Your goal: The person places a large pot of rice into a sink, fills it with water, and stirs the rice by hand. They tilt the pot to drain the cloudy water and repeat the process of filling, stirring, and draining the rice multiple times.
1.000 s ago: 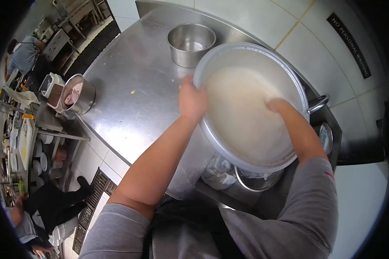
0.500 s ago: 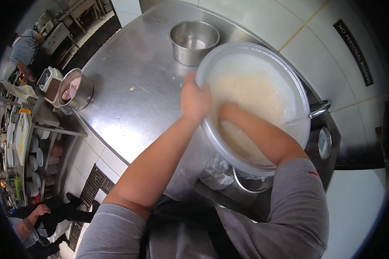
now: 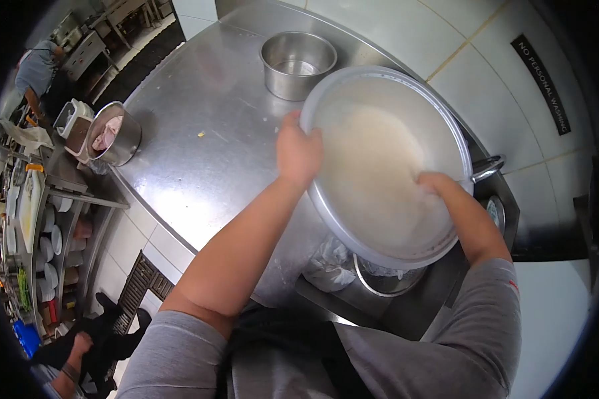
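While your left hand (image 3: 299, 151) clamps rim of wide metal pot (image 3: 393, 93) above sink (image 3: 409, 318), right hand (image 3: 432, 183) sits partly sunk in cloudy liquid (image 3: 373, 166), finger spread hidden, can't tell hold; brisk stirring or slipping grip could cause spill.

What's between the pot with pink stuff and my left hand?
The head view shows mostly bare metal counter between that pot and your left hand, with a small yellow scrap.

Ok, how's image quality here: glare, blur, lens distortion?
Head view: bright glare on the steel counter; the right hand and pale contents of the large bowl look soft, perhaps from motion; the lens curves the counter's edges, corners are black; wall sign readable.
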A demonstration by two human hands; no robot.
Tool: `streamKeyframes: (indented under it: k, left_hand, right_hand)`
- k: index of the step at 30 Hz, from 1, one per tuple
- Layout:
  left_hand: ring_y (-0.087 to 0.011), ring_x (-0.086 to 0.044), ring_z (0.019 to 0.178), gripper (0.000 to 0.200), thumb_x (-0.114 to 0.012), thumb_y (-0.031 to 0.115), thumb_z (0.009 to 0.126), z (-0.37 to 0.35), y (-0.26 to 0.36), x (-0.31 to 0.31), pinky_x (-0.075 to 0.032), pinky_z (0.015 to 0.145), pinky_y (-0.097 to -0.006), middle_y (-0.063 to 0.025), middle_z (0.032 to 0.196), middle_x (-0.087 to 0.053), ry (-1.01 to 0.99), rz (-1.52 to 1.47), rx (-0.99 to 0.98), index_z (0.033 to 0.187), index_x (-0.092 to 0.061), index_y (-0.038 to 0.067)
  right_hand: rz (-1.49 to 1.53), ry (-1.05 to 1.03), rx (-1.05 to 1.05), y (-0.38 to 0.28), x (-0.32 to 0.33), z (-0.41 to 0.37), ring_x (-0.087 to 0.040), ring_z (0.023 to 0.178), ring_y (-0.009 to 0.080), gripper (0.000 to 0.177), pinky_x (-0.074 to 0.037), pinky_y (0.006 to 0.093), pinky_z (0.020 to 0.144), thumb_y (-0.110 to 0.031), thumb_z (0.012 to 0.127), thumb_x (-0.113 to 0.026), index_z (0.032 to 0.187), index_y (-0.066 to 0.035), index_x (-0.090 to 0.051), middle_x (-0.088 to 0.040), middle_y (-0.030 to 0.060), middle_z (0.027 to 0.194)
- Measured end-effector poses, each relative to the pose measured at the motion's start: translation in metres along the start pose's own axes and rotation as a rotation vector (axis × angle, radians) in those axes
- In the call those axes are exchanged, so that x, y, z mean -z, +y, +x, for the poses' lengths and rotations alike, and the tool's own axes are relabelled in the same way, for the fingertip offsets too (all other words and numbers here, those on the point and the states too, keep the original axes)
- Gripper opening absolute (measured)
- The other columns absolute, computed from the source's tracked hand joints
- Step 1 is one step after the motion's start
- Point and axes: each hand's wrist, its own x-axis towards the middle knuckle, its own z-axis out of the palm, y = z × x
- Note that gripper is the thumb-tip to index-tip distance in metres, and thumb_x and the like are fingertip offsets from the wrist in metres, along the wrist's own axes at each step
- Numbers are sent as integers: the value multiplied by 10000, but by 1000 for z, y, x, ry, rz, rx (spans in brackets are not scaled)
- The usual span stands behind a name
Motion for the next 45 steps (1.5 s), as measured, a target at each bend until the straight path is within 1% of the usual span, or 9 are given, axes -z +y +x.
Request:
streamKeyframes:
  k: [1, 3, 5, 7, 11, 13, 24, 35, 45]
  left_hand:
    - [-392, -608, 1048, 486, -620, 92, 794, -1, 1, 0, -468, 914, -406, -271, 1099, -627, 3, -4, -1, 1243, -499, -49]
    - [-390, -609, 1049, 485, -621, 94, 795, -1, 0, -2, -467, 915, -407, -270, 1100, -627, 4, 9, 4, 1242, -500, -48]
    - [-388, -610, 1049, 484, -621, 95, 795, 0, 0, -2, -466, 916, -407, -269, 1102, -628, 17, 28, 13, 1242, -501, -46]
    - [-389, -607, 1055, 484, -622, 101, 797, 0, 0, -1, -463, 921, -407, -269, 1105, -627, 8, 11, 9, 1244, -503, -41]
    - [-389, -606, 1058, 481, -620, 103, 798, 1, 0, -1, -464, 919, -408, -270, 1109, -626, 15, 49, 0, 1244, -506, -37]
    - [-389, -605, 1058, 481, -620, 109, 800, 1, 4, 0, -464, 916, -407, -267, 1103, -628, -18, 51, 42, 1245, -506, -35]
    - [-369, -613, 1040, 494, -619, 95, 809, 2, 1, -2, -468, 908, -395, -270, 1084, -626, 0, 58, -9, 1257, -486, -65]
    - [-384, -604, 1076, 482, -645, 153, 793, 11, -14, -5, -468, 924, -400, -282, 1112, -621, 12, 80, -62, 1208, -519, -58]
    - [-349, -604, 1088, 522, -640, 177, 793, 7, -9, -6, -469, 933, -379, -237, 1165, -616, -2, 95, -42, 1244, -505, -51]
  right_hand:
    - [-243, -155, 261, -70, 59, -49, -638, 972, 341, 343, -490, 459, 851, -216, 792, -567, 1006, 22, -690, -648, 246, 1080]
    - [587, 45, 42, -125, 53, -83, -650, 884, 323, 307, -504, 454, 799, -144, 713, -612, 954, 30, -689, -663, 239, 994]
    - [-85, 364, 473, -160, 25, -62, -646, 821, 335, 303, -517, 432, 754, -89, 622, -660, 902, 25, -686, -664, 225, 920]
    - [-321, 58, 422, -237, 75, -60, -641, 795, 348, 308, -524, 425, 729, -123, 566, -728, 834, 20, -678, -654, 222, 853]
    - [535, 678, -84, -301, 140, -43, -656, 881, 340, 289, -533, 426, 761, -192, 674, -711, 899, -10, -699, -677, 195, 943]
    - [187, 333, 76, -277, 186, -17, -641, 901, 358, 322, -507, 453, 801, -304, 798, -638, 981, -46, -700, -668, 193, 1014]
    - [601, 521, -505, -90, 166, 5, -565, 1167, 337, 383, -436, 478, 982, -222, 902, -476, 1198, -22, -615, -566, 191, 1289]
    - [-157, 496, 173, -206, 187, -45, -620, 977, 387, 229, -477, 459, 883, -50, 794, -518, 923, 66, -667, -636, 271, 1019]
    - [305, 426, 191, -244, 128, -135, -610, 1000, 374, 306, -478, 466, 879, -109, 780, -615, 1065, -6, -656, -626, 216, 1077]
